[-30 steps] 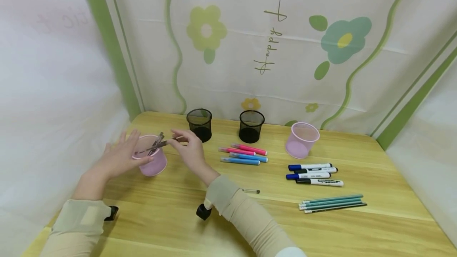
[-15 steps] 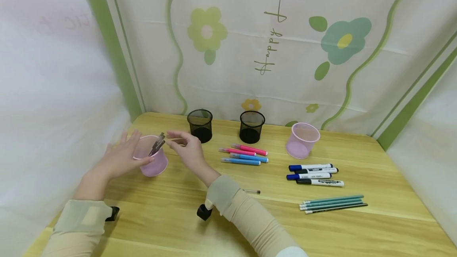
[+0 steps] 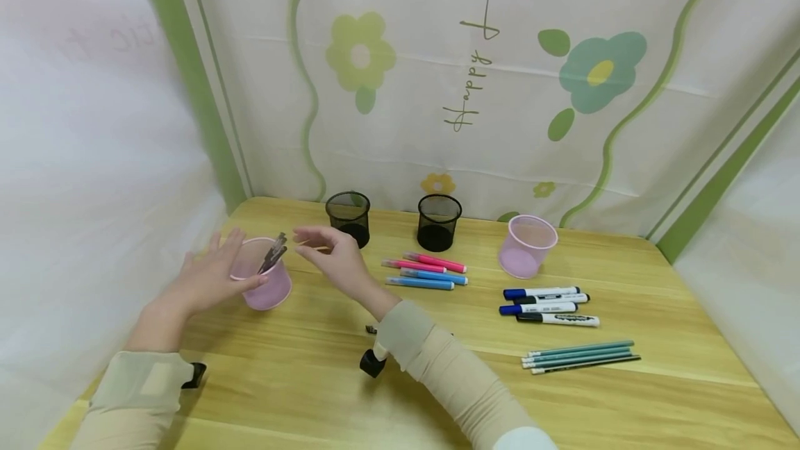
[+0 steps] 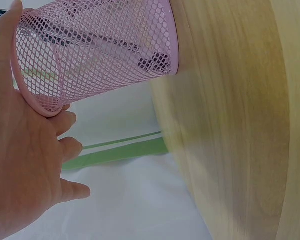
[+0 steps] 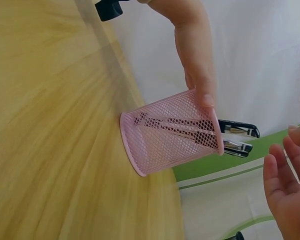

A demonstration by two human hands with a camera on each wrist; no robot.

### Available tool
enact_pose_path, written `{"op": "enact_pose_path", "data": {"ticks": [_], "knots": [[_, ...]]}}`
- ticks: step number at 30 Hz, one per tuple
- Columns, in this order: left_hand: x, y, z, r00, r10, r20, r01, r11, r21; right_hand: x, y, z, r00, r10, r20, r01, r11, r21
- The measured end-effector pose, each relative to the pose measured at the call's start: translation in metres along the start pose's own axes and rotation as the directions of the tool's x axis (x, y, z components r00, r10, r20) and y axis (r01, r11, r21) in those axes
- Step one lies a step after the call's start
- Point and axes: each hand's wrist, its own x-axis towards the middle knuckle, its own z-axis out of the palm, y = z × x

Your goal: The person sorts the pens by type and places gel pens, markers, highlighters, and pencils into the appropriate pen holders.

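At the left of the table stands a pink mesh pen holder (image 3: pixel 270 290) with several black-capped pens (image 3: pixel 273 253) leaning in it, their ends above the rim. My left hand (image 3: pixel 209 273) rests against the holder's left side, thumb along the near rim and fingers spread. In the left wrist view the pens (image 4: pixel 102 42) show through the mesh. Just right of the holder my right hand (image 3: pixel 337 259) hovers with fingers loosely bent, nothing between them. In the right wrist view, this hand (image 5: pixel 292 180) is apart from the pen ends (image 5: pixel 238 147).
Two black mesh holders (image 3: pixel 436 231) stand at the back, with another pink holder (image 3: pixel 523 255) to their right. Pink and blue markers (image 3: pixel 426 273), whiteboard markers (image 3: pixel 550 307) and pencils (image 3: pixel 581 357) lie in groups. A pen end (image 3: pixel 371 329) shows beside the right sleeve.
The pen between my right fingers has dropped into the pink holder with the others. The right forearm has shifted slightly right, uncovering a pen end; my left hand stays in place.
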Motion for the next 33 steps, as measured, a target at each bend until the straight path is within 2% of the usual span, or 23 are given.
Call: {"op": "enact_pose_path", "data": {"ticks": [5,18,27,33], "knots": [[0.001,0.0,0.001,1.0,-0.007,-0.001,0.007,1.0,-0.001,-0.005,-0.007,-0.009,0.998,0.005,0.059,-0.005,1.0,-0.004],[0.002,-0.003,0.002,1.0,-0.002,-0.01,0.002,1.0,0.008,-0.017,-0.015,-0.028,0.982,0.032,0.185,-0.014,0.995,-0.101],[0.001,-0.004,0.003,1.0,-0.007,-0.008,0.008,1.0,0.009,-0.024,-0.021,-0.045,0.953,0.061,0.298,-0.001,0.98,-0.2],[0.002,-0.004,0.003,1.0,-0.006,-0.007,0.006,1.0,0.005,-0.031,-0.024,-0.061,0.925,0.088,0.37,0.039,0.946,-0.32]]}}
